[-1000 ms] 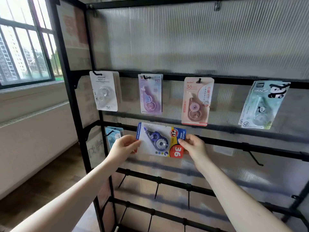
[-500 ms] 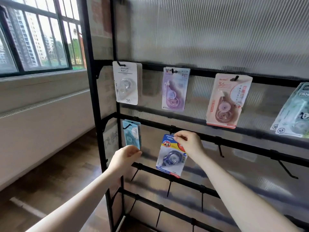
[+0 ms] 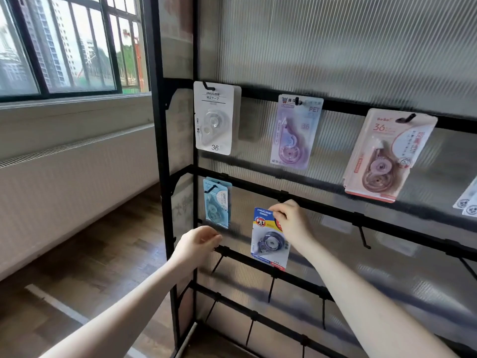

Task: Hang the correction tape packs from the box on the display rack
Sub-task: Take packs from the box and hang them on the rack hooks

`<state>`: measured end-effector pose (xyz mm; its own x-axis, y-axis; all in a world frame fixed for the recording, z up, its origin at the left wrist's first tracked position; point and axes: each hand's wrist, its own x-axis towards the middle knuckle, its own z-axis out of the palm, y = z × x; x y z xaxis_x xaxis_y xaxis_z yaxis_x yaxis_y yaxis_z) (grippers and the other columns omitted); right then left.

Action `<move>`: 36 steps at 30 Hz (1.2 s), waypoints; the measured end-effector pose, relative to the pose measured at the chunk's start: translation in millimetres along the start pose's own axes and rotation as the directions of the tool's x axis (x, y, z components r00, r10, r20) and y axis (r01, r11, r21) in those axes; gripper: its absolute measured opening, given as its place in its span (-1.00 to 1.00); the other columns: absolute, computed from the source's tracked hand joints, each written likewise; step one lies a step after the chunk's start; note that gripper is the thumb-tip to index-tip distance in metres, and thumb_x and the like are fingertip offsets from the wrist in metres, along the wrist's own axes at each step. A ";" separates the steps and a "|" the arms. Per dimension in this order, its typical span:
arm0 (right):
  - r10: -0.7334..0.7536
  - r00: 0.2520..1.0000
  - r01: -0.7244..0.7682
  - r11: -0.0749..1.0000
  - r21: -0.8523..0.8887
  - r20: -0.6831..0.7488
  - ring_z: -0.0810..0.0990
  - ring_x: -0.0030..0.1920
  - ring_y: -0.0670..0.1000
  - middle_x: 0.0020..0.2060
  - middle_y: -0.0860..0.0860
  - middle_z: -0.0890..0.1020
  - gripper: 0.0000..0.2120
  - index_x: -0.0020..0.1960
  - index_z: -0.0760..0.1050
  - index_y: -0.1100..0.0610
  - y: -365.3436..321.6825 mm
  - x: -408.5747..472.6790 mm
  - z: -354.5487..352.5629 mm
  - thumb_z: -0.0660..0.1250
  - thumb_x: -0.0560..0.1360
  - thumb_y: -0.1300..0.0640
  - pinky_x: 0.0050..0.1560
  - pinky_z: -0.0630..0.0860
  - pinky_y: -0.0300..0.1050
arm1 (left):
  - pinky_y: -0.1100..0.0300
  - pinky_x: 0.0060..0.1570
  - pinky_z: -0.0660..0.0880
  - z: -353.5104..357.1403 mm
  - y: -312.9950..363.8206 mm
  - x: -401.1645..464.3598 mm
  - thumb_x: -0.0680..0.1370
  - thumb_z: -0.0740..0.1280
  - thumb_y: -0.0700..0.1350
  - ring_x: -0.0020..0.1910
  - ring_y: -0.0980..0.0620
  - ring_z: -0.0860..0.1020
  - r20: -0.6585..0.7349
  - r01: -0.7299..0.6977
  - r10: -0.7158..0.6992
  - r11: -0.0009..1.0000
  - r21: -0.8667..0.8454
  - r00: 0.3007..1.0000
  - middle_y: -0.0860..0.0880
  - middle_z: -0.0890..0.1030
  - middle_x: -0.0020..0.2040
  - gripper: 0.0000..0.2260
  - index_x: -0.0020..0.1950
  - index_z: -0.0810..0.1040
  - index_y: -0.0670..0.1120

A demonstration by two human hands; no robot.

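My right hand [image 3: 291, 221] pinches the top of a blue correction tape pack [image 3: 268, 241], holding it upright against the second bar of the black display rack [image 3: 335, 210]. My left hand [image 3: 197, 242] hovers to the left of the pack with loosely curled fingers and holds nothing. On the rack hang a white pack [image 3: 214, 118], a purple pack [image 3: 296, 131], a pink pack [image 3: 387, 156] and, on the second bar, a light blue pack [image 3: 216, 204]. The box is out of view.
Bare black hooks [image 3: 364, 236] stick out from the lower bars. Another pack's edge [image 3: 468, 202] shows at the far right. A window [image 3: 67, 42] and a white radiator cover [image 3: 72, 182] line the left wall above a wooden floor [image 3: 85, 275].
The blue pack was held flat by both hands, then turned upright. My left hand let go and dropped aside. My right hand now holds the pack's top at the second bar.
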<state>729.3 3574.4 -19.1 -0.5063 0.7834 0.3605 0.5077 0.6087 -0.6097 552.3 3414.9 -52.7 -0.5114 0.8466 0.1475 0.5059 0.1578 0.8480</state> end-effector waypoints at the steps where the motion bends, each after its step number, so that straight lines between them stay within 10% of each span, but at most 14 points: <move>1: 0.001 1.000 -0.001 1.000 0.003 0.004 0.46 -0.04 -0.07 -0.06 -0.01 0.41 -0.80 0.09 0.57 0.25 0.6 0.1 -0.4 0.19 0.60 0.23 -0.22 0.33 -0.39 | 0.16 -0.12 0.51 -1.0 -1.0 1.1 0.52 0.39 -0.09 -0.27 0.12 0.58 0.007 0.000 0.000 1.000 0.001 1.000 0.09 0.62 -0.29 -0.85 -0.23 0.56 0.11; 7: 0.002 1.000 -0.001 0.999 0.047 -0.001 0.52 -0.03 -0.01 -0.08 0.02 0.46 -0.81 0.07 0.60 0.24 5.6 -2.1 -7.2 0.23 0.57 0.27 -0.09 0.44 -0.16 | 0.16 -0.12 0.52 -0.8 -5.3 5.8 0.52 0.39 -0.10 -0.28 0.12 0.58 0.026 -0.005 0.004 1.000 0.004 1.000 0.09 0.63 -0.28 -0.85 -0.23 0.56 0.11; 19: -0.026 0.999 0.022 0.995 -0.096 -0.041 0.49 -0.09 -0.07 -0.05 0.05 0.57 -0.83 0.04 0.59 0.20 14.0 3.2 -8.5 0.25 0.57 0.17 -0.27 0.32 -0.35 | 0.13 -0.09 0.54 2.0 -7.5 11.4 0.52 0.39 -0.14 -0.31 0.12 0.58 0.048 -0.014 0.015 1.000 -0.016 0.999 0.09 0.63 -0.31 -0.81 -0.25 0.56 0.10; 25: -0.014 0.999 0.007 0.988 -0.155 -0.042 0.54 -0.04 0.05 -0.03 0.06 0.57 -0.79 0.12 0.58 0.14 19.8 12.6 -4.9 0.19 0.58 0.23 -0.17 0.40 -0.12 | 0.47 -0.21 0.36 2.2 -9.0 12.3 0.53 0.38 -0.11 -0.19 0.30 0.52 0.015 -0.064 0.062 0.991 0.115 0.998 0.20 0.59 -0.21 -0.83 -0.18 0.51 0.15; 36: 0.013 0.997 -0.034 0.960 -0.277 -0.077 0.54 -0.02 0.12 -0.03 0.09 0.59 -0.76 0.14 0.59 0.11 20.2 24.5 -4.1 0.19 0.57 0.22 -0.14 0.47 -0.03 | 0.27 -0.11 0.41 9.2 -14.9 21.7 0.55 0.32 -0.05 -0.09 0.12 0.51 0.067 -0.212 0.202 0.893 0.398 0.977 0.12 0.51 -0.11 -0.89 -0.01 0.60 -0.03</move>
<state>730.0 3606.4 -19.8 -0.4443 0.7984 0.4063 0.6977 0.5929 -0.4021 540.1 3435.6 -66.8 -0.3505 0.8932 0.2815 0.8365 0.1633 0.5231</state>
